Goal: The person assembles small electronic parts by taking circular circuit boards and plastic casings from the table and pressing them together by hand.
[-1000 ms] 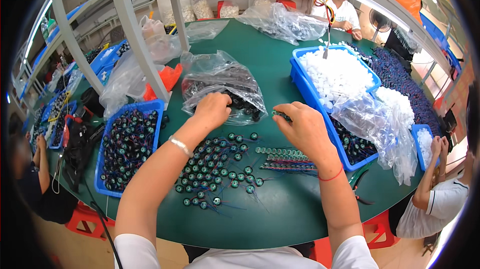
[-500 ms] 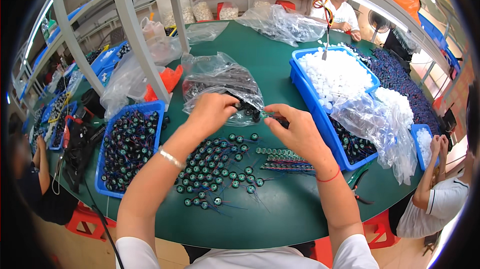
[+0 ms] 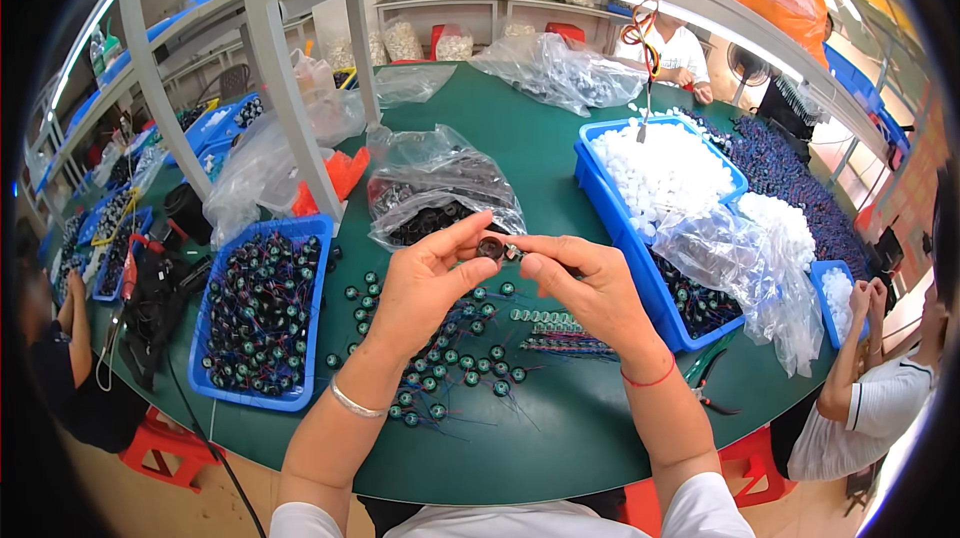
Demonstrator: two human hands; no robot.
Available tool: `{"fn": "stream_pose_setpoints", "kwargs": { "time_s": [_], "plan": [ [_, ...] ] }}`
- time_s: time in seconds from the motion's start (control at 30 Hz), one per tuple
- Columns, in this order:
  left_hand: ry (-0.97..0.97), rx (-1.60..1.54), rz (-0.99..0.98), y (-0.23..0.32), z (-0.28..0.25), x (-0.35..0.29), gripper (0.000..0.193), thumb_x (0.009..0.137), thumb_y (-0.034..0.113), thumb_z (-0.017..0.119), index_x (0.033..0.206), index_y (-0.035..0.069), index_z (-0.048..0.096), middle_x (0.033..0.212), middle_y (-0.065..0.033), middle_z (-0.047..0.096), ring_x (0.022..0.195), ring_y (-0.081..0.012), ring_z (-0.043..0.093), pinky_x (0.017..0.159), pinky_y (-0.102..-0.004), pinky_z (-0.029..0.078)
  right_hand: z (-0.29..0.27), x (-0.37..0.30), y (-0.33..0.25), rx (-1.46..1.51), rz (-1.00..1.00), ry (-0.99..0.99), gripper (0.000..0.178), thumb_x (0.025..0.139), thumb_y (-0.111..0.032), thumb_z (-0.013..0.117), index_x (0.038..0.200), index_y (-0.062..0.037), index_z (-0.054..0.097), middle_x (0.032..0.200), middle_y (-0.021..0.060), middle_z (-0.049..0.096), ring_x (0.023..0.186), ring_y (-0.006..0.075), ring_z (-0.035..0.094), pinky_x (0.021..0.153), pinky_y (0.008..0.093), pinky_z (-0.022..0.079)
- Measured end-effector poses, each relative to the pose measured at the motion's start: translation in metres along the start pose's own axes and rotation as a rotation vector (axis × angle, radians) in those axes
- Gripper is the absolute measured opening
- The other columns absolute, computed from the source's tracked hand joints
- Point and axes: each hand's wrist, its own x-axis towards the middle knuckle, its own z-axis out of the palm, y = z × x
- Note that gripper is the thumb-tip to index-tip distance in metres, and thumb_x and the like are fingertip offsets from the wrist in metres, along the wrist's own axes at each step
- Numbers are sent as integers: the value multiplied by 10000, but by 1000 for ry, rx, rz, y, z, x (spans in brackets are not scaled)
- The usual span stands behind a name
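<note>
My left hand pinches a small, dark round cup between thumb and fingers, its hollow side showing. Against it, my right hand grips a small piece with a shiny, light end; the rest of it is hidden by the fingers. Both hands meet just in front of a clear plastic bag of black parts, its mouth towards me. Under and between my forearms lie several round black pieces with green faces and thin wires. Beside them are strips of green circuit boards and a bundle of wired ones.
A blue bin of wired round pieces stands left. At right, a larger blue bin holds white caps and wired pieces, partly under clear plastic. Green-handled pliers lie nearby. A grey post rises from the table; co-workers sit around.
My left hand has come away from the bag and towards me, now with a dark cup in it. My right hand has moved slightly nearer, so both now meet.
</note>
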Motion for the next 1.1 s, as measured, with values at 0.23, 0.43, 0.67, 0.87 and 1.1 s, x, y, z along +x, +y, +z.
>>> {"fn": "stream_pose_setpoints", "kwargs": {
  "time_s": [0.23,0.43,0.67,0.87,1.1],
  "plan": [
    [-39,102,10,4,1,-4,351,862,-12,681,1209,-23,632,1129,-73,660,994,-125,619,890,-265,507,2,-3,1,83,-112,135,234,888,-97,667,1111,-29,687,832,64,675,700,67,573,598,219,452],
    [-41,76,-17,4,4,-6,379,857,-9,693,1229,-25,618,1127,-84,660,1000,-132,622,901,-272,510,1,-3,0,-136,-315,138,219,858,-68,679,1075,-35,689,908,89,706,690,116,612,568,229,457],
    [-29,104,2,1,7,-9,380,857,0,701,1227,-26,617,1123,-99,662,1007,-138,625,899,-277,516,2,-1,0,-224,-364,127,241,836,-42,712,1077,-51,702,848,69,687,675,107,608,557,232,464],
    [-26,99,15,0,6,-10,377,853,4,709,1219,-23,623,1107,-93,672,990,-135,633,898,-276,519,2,-2,-3,-257,-380,135,224,833,-56,711,1056,-47,700,835,86,682,662,157,616,566,268,482],
    [-19,147,1,3,5,-12,371,845,-14,709,1208,-20,631,1097,-98,679,977,-133,641,887,-274,527,2,-2,-1,-316,-444,141,217,815,-60,716,1031,-50,700,809,97,664,685,218,636,609,322,512]
  ]
}}
